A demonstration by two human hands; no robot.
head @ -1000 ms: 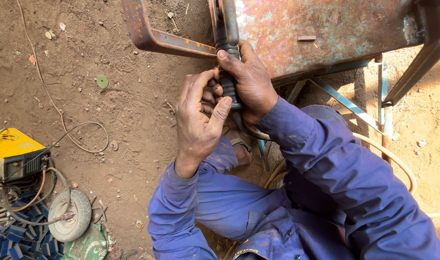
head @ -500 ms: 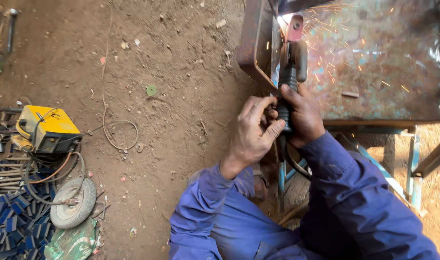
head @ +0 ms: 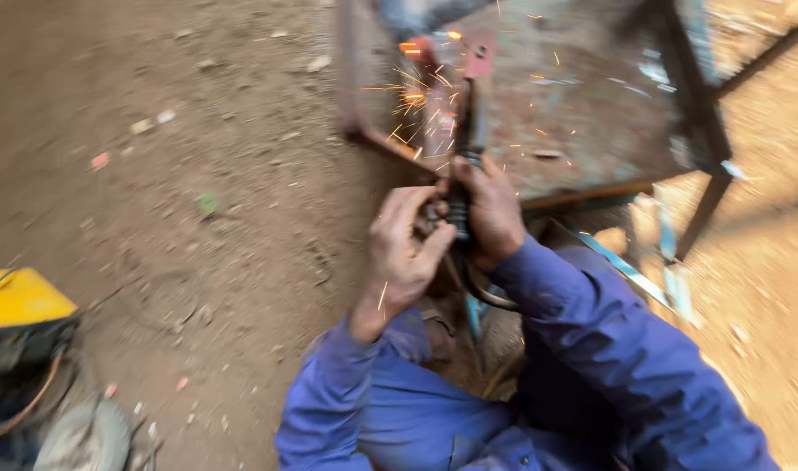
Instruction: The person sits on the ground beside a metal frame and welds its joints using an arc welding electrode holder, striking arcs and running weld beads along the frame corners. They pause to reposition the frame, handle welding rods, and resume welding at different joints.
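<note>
My right hand (head: 495, 214) grips the dark handle of an angle grinder (head: 469, 131) that points away from me. My left hand (head: 403, 253) closes on the same handle from the left side. The grinder's head meets the edge of a rusty metal frame (head: 591, 122), and orange sparks (head: 416, 96) fly out to the left. Both my arms are in blue sleeves (head: 608, 349). A dark cable (head: 482, 292) loops down from the tool below my right wrist. The view is blurred.
Bare brown dirt ground (head: 198, 174) with small scraps spreads to the left. A yellow machine box (head: 19, 314) with cables sits at the lower left. Blue-painted frame legs (head: 669, 270) stand to the right of my arm.
The view has closed in and shifted. Sparks now stream from the grinder's head at the frame's edge, more than half a second ago. Both hands stay on the handle.
</note>
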